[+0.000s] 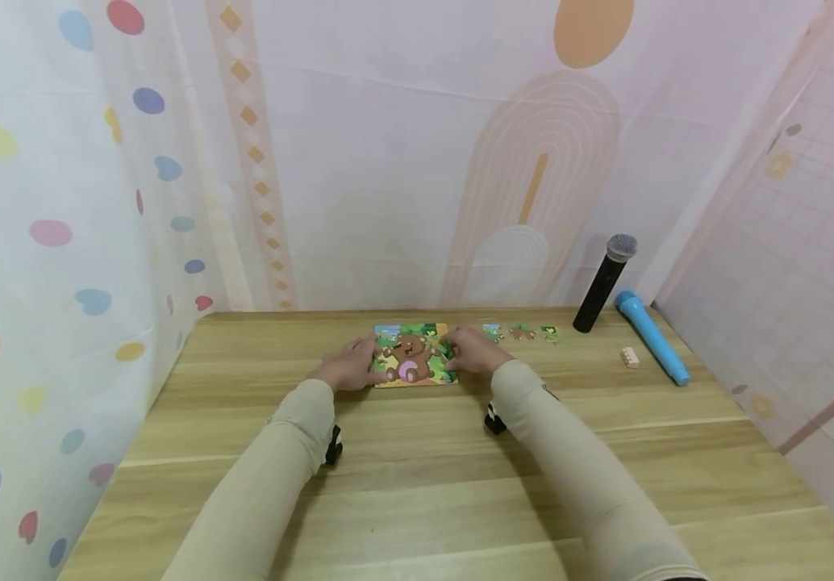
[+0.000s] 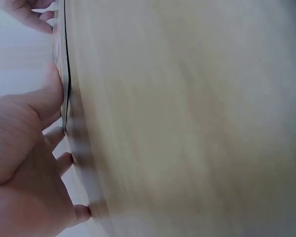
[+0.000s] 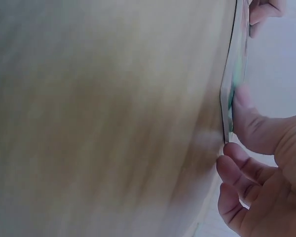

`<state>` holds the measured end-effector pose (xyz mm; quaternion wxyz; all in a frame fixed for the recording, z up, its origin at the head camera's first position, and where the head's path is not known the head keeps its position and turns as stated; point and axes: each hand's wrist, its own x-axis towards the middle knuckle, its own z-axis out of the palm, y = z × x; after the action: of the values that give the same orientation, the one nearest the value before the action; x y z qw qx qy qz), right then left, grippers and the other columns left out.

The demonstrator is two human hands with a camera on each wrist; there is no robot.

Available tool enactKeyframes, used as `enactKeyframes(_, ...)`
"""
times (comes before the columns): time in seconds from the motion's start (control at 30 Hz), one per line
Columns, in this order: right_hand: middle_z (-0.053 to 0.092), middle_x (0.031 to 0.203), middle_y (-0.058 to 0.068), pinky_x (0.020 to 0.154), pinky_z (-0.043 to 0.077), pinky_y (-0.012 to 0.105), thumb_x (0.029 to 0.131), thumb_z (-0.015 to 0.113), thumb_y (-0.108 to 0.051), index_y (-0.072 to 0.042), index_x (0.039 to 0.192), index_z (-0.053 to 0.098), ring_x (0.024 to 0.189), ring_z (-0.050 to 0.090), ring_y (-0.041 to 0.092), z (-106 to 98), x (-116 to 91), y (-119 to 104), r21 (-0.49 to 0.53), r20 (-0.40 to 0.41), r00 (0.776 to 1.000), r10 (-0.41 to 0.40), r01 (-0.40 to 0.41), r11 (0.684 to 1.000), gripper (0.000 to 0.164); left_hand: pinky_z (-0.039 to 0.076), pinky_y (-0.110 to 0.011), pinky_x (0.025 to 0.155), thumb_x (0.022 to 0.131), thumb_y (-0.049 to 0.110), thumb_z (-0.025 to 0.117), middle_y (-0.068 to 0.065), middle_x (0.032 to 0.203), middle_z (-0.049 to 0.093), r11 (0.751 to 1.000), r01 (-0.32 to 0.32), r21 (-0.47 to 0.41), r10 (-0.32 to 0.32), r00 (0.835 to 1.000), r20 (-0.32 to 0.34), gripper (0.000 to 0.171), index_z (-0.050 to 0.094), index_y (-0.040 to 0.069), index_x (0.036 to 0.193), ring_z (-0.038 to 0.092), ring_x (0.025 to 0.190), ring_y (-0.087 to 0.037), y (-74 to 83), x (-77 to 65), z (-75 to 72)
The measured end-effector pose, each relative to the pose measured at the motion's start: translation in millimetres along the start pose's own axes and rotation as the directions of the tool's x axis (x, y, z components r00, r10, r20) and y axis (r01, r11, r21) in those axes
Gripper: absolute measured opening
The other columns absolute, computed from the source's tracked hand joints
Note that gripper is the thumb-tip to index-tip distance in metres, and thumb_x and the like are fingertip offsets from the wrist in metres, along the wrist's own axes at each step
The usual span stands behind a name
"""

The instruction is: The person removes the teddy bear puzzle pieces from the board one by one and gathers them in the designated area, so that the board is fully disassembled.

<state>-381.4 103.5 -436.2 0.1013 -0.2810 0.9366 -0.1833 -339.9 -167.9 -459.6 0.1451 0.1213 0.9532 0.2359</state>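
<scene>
A flat bear jigsaw puzzle (image 1: 411, 359) lies on the wooden table, its picture a brown bear among greenery. At its left edge, my left hand (image 1: 348, 365) grips the board, the thumb (image 2: 52, 91) on its face and other fingertips by the edge and tabletop. The right edge is gripped by my right hand (image 1: 477, 351); in the right wrist view its thumb (image 3: 246, 111) presses the face while curled fingers meet the corner. Both wrist views show the board (image 3: 227, 94) edge-on. Just right of that hand lie loose puzzle pieces (image 1: 522, 332) in a row.
A black microphone (image 1: 602, 286) stands tilted at the back right of the wooden table (image 1: 417, 500). Beside it lie a blue microphone (image 1: 652, 339) and a small pale pink toy brick (image 1: 630, 357). Patterned curtains (image 1: 359, 161) border the table's back and sides.
</scene>
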Motion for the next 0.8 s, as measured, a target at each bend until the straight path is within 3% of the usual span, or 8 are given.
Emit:
enactKeyframes(0.1, 0.061, 0.133, 0.015, 0.108, 0.045, 0.044, 0.089, 0.078, -0.017, -0.002, 0.138, 0.060, 0.126, 0.056, 0.032, 2.3, 1.3, 0.8, -0.014, -0.007, 0.999, 0.038, -0.038, 0.999, 0.054, 0.002, -0.077, 0.111, 0.098, 0.042, 0.067, -0.016, 0.156, 0.037, 0.999, -0.012, -0.041, 0.011, 1.000, -0.018, 0.073, 0.032, 0.008, 0.153, 0.020, 0.150, -0.040, 2.2, -1.9, -0.3)
enactKeyframes(0.2, 0.058, 0.135, 0.017, 0.109, 0.044, 0.045, 0.089, 0.079, -0.016, -0.003, 0.137, 0.060, 0.127, 0.054, 0.033, 3.2, 1.3, 1.4, -0.003, -0.014, 0.998, 0.068, -0.068, 0.998, 0.054, 0.001, -0.078, 0.111, 0.096, 0.041, 0.071, -0.015, 0.156, 0.038, 0.998, -0.026, -0.056, 0.024, 0.999, -0.039, 0.073, 0.035, 0.009, 0.151, 0.021, 0.149, -0.041, 2.8, -1.1, 0.4)
enactKeyframes(0.53, 0.050, 0.143, 0.019, 0.111, 0.041, 0.046, 0.091, 0.076, -0.015, -0.003, 0.137, 0.055, 0.133, 0.050, 0.034, 1.2, 1.7, -4.3, -0.014, 0.013, 0.992, 0.129, -0.129, 0.992, 0.052, 0.005, -0.084, 0.105, 0.099, 0.039, 0.067, -0.014, 0.169, 0.013, 0.996, -0.066, 0.060, 0.067, 0.998, -0.019, 0.069, 0.038, 0.019, 0.157, 0.010, 0.152, -0.045, 7.7, -1.3, -1.6)
enactKeyframes(0.8, 0.044, 0.145, 0.020, 0.109, 0.042, 0.043, 0.094, 0.072, -0.012, -0.004, 0.140, 0.049, 0.133, 0.049, 0.033, 5.1, 7.7, -9.1, 0.022, 0.054, 0.989, 0.140, -0.142, 0.990, 0.052, 0.005, -0.082, 0.108, 0.102, 0.038, 0.063, -0.015, 0.170, 0.007, 0.996, -0.032, 0.078, 0.031, 0.999, 0.013, 0.067, 0.034, 0.017, 0.159, 0.006, 0.153, -0.045, 8.2, -8.2, -4.6)
